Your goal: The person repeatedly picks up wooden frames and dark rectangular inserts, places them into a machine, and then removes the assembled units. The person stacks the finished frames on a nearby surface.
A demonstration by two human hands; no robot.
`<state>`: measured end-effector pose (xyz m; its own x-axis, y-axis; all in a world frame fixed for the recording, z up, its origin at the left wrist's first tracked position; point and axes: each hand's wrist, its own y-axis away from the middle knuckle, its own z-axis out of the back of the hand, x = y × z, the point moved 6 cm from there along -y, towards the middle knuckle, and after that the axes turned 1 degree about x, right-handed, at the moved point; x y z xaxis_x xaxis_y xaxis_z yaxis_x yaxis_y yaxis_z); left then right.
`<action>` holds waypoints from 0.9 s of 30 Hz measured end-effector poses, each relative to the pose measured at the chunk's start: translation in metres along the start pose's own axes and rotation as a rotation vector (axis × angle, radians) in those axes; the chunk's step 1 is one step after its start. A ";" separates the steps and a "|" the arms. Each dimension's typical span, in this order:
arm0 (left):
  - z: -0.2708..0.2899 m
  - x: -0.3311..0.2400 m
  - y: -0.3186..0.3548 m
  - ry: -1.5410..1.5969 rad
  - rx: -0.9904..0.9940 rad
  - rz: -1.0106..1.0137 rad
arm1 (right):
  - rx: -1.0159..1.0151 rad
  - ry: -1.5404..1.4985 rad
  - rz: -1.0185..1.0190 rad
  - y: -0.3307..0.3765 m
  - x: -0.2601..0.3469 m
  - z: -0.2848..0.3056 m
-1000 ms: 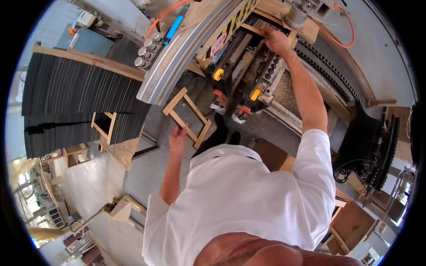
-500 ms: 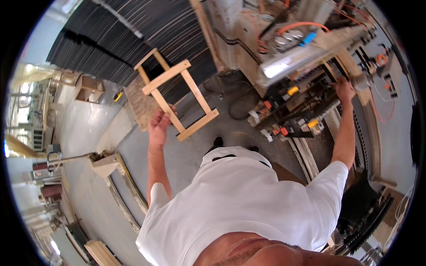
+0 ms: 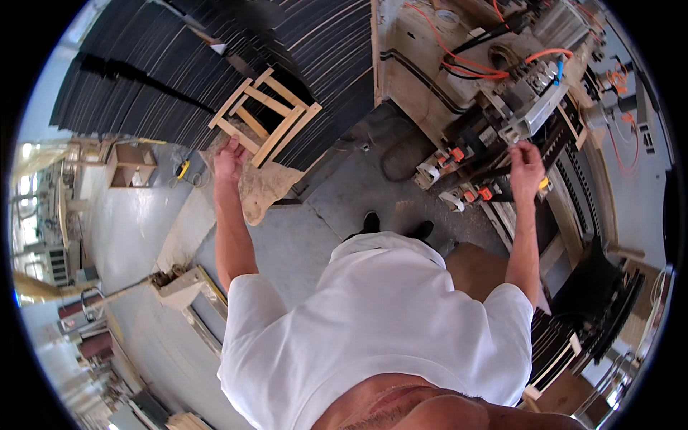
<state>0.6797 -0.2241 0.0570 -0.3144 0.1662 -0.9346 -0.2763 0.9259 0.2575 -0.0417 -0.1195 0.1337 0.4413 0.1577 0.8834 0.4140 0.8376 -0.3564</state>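
My left hand (image 3: 229, 159) pinches the near end of a pale wooden frame (image 3: 288, 136), made of slim bars joined at the corners. It is beside a large stack of black-faced sheets (image 3: 158, 86). Bars of a second similar frame (image 3: 231, 102) show behind and overlap with it, so which bars belong to which is hard to make out. My right hand (image 3: 527, 170) hovers by the front of a machine (image 3: 487, 150) with metal rails and orange-and-black fittings. Its fingers are curled in, and whether anything is inside them is hidden.
A worktop (image 3: 423, 79) with orange hoses (image 3: 473, 70) stands at the far right. Left of the sheets are an open wooden box (image 3: 132, 166) and a yellow tool (image 3: 183, 170) on the floor. A low wooden stand (image 3: 190, 287) lies to my left.
My left hand has carried the wooden frame away from me and left, tilting it, against the stack with the second frame. My right hand has drawn back from the machine's rail toward me.
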 end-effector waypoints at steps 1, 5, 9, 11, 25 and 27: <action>-0.012 0.007 -0.005 -0.034 -0.018 0.016 | 0.032 0.055 -0.063 0.017 0.005 -0.009; -0.030 0.010 -0.023 -0.304 -0.116 0.038 | 0.088 0.197 -0.208 0.067 -0.023 -0.010; -0.049 -0.024 -0.003 -0.702 -0.140 -0.726 | 0.114 0.335 -0.345 0.092 -0.040 0.001; -0.095 -0.029 0.016 -1.124 -0.050 -0.723 | 0.078 0.323 -0.310 0.103 -0.036 0.004; -0.181 0.020 0.067 -1.421 0.085 -0.854 | -0.046 0.350 -0.311 0.154 -0.010 0.114; -0.193 0.019 0.075 -1.483 0.044 -0.802 | -0.108 0.465 -0.226 0.161 0.005 0.152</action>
<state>0.4777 -0.2168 0.1056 0.9543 -0.1885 -0.2318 0.1001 0.9327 -0.3464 -0.0939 0.0961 0.1269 0.6279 -0.2895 0.7224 0.6084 0.7614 -0.2238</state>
